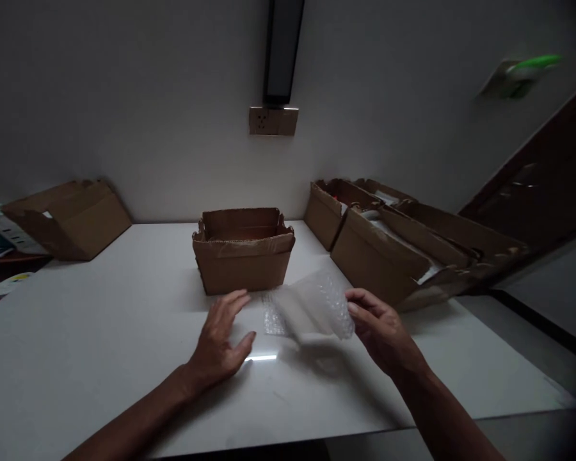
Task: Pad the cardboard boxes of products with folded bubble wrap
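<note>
My right hand (381, 330) pinches the right edge of a sheet or pouch of clear bubble wrap (317, 304), lifted a little above the white table (125, 346). Whether anything lies inside the wrap, I cannot tell. My left hand (223, 336) is to the left of the wrap, its fingers spread and thumb apart, holding nothing. Just behind both stands a cardboard box (242, 266) with an open top; its inside bottom is hidden from here.
Several open cardboard boxes (374, 256) crowd the right back of the table, some with white material inside. Another cardboard box (93, 221) lies tilted at the back left. A wall socket (272, 121) is above the table, and a brown door (532, 173) is at the right.
</note>
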The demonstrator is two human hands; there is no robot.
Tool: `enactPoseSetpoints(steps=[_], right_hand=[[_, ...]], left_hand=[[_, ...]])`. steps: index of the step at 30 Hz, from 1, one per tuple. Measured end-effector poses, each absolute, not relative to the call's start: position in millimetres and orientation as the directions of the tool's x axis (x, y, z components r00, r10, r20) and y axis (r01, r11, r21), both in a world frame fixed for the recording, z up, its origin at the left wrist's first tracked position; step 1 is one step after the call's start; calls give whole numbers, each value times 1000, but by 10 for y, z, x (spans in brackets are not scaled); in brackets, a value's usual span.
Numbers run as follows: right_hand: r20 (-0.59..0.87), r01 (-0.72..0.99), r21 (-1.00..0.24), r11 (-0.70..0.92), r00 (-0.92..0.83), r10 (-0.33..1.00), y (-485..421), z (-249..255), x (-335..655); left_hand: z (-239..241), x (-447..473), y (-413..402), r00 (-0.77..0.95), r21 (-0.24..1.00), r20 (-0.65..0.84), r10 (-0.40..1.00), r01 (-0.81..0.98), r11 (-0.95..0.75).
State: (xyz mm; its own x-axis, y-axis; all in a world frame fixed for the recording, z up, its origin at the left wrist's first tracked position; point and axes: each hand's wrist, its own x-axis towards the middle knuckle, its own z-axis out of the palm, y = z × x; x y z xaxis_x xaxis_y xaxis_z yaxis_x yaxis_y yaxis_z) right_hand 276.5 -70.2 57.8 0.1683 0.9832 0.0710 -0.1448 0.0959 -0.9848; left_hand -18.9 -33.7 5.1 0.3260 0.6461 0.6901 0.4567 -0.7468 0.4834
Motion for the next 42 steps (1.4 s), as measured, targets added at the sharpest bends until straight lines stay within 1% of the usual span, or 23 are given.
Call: enactPoseSetpoints(steps=[2,4,6,8,9,11,12,13,15,16,17,19,21,24,26,28,30,32,34,36,37,39,42], right_hand=[[43,-186,-981,51,49,998,-784,701,2650],[1,-202,-979,-3,-17,1000,-805,734,2590],[-49,-188,-981,-52,-18,999,-762,659,2607],[-57,-119,-992,-48,70,996,-692,509,2690],[-26,-53,-998,-19,142,990,-668,428,2740],[114,141,-987,80,255,960,-671,297,2812],[204,247,-959,142,247,947,-703,259,2816],[285,338,-917,214,177,942,-749,238,2793],[389,443,-806,393,-105,915,-852,231,2676],[395,464,-747,477,-267,879,-890,231,2599],[375,481,-690,541,-402,835,-906,227,2528],[303,555,-579,597,-532,790,-858,191,2447],[253,705,-451,547,-486,836,-718,124,2490],[274,891,-270,365,-292,916,-477,12,2726],[315,932,-231,278,-198,928,-394,-44,2881],[402,928,-238,286,-174,899,-411,-66,2942],[510,893,-231,387,-228,830,-520,-48,2880],[536,804,-208,556,-383,753,-669,-3,2715],[432,690,-201,695,-574,695,-775,31,2522],[289,650,-209,730,-672,681,-771,27,2398],[242,683,-203,702,-659,712,-723,10,2387],[228,808,-157,568,-530,817,-565,-35,2469],[337,934,-66,350,-309,889,-319,-75,2737]], left_hand=[[213,27,-342,408,579,589,697,389,-717],[368,183,-333,508,734,432,745,282,-618],[456,264,-341,589,889,242,771,184,-419],[444,272,-370,588,976,50,807,141,-164],[403,254,-386,568,991,-45,822,131,-36],[280,191,-415,539,978,-207,816,112,174],[212,157,-425,549,963,-263,793,103,248],[150,128,-433,570,951,-295,767,94,295],[63,89,-449,617,948,-286,733,69,312],[41,79,-459,642,953,-261,721,54,297],[34,72,-471,666,960,-236,708,46,277],[46,54,-502,691,967,-217,689,57,248],[72,17,-538,672,959,-263,693,105,262],[97,-83,-600,597,950,-306,742,147,274],[96,-164,-654,538,953,-301,787,152,261],[86,-238,-723,485,944,-331,810,180,278],[75,-289,-804,461,929,-369,807,195,314],[68,-315,-888,485,933,-360,797,170,318],[63,-323,-961,515,940,-340,787,168,297],[59,-328,-1011,520,932,-362,774,225,285],[58,-333,-1027,512,922,-385,768,257,290],[59,-350,-1048,478,901,-430,766,277,333],[77,-390,-1077,435,881,-467,770,154,448]])
